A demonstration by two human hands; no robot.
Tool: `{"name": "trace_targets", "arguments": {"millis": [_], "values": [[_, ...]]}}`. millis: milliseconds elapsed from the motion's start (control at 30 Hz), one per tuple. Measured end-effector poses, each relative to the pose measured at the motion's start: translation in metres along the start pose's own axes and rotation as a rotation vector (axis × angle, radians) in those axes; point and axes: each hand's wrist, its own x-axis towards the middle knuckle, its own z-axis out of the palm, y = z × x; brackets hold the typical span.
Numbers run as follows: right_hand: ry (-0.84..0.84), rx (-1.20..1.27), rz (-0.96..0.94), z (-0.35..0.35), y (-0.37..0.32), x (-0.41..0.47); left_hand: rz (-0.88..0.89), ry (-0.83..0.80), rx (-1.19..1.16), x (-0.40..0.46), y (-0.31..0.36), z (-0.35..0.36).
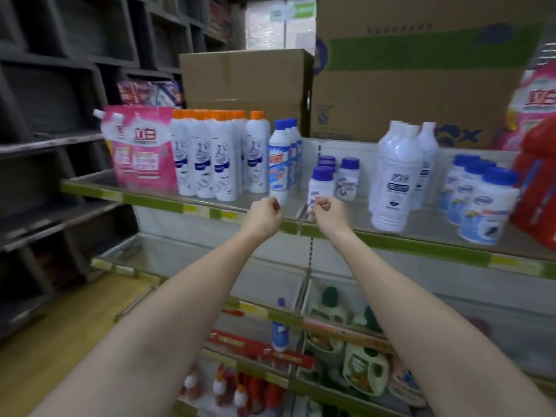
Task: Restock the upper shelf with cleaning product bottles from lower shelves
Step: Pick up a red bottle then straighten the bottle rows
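Observation:
My left hand (264, 215) and my right hand (329, 212) are raised side by side at the front edge of the upper shelf (150, 203), fingers curled, with nothing visibly held. My right hand sits just in front of the base of a small blue-capped jar (322, 180). A blue-capped cleaner bottle (279, 164) stands just behind my left hand, with orange-capped white bottles (207, 158) to its left. Tall white bottles (394, 176) stand to the right. On a lower shelf a single blue-and-white bottle (279, 326) stands upright.
A pink refill pouch (141, 149) stands at the shelf's left end. Blue-lidded jars (487, 206) and a red package (538, 182) fill the right. Cardboard boxes (246, 79) rise behind. Green detergent jugs (365, 368) sit low down, and dark racks (45, 115) line the left.

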Motion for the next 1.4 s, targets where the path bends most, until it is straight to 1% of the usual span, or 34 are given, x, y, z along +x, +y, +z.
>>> {"name": "trace_targets", "arguments": {"millis": [200, 300, 400, 500, 600, 667, 800, 933, 1033, 1133, 1300, 1400], "values": [[-0.127, 0.043, -0.098, 0.072, -0.044, 0.032, -0.098, 0.105, 0.050, 0.045, -0.053, -0.047], [-0.167, 0.032, -0.109, 0.104, -0.057, 0.048, -0.155, 0.120, 0.090, 0.060, -0.076, -0.067], [-0.194, -0.001, -0.135, 0.135, -0.065, 0.061, -0.172, 0.161, 0.144, 0.075, -0.100, -0.087], [-0.223, -0.035, -0.159, 0.165, -0.069, 0.074, -0.183, 0.193, 0.130, 0.089, -0.126, -0.100], [-0.180, -0.094, -0.168, 0.194, -0.072, 0.081, -0.185, 0.173, 0.114, 0.104, -0.157, -0.107], [-0.134, -0.118, -0.168, 0.212, -0.076, 0.089, -0.178, 0.188, 0.069, 0.122, -0.178, -0.112], [-0.076, -0.151, -0.081, 0.238, -0.083, 0.095, -0.215, 0.225, -0.016, 0.156, -0.212, -0.117], [-0.009, -0.135, -0.011, 0.268, -0.086, 0.102, -0.220, 0.125, -0.246, 0.188, -0.238, -0.118], [0.045, -0.090, 0.047, 0.290, -0.084, 0.105, -0.180, 0.107, -0.358, 0.204, -0.252, -0.110], [0.083, -0.087, 0.044, 0.298, -0.083, 0.101, -0.109, 0.078, -0.375, 0.209, -0.262, -0.104], [0.085, -0.063, 0.026, 0.299, -0.080, 0.098, -0.036, 0.066, -0.366, 0.210, -0.267, -0.098], [0.076, -0.042, 0.026, 0.300, -0.079, 0.097, -0.025, 0.047, -0.363, 0.209, -0.271, -0.096]]}}
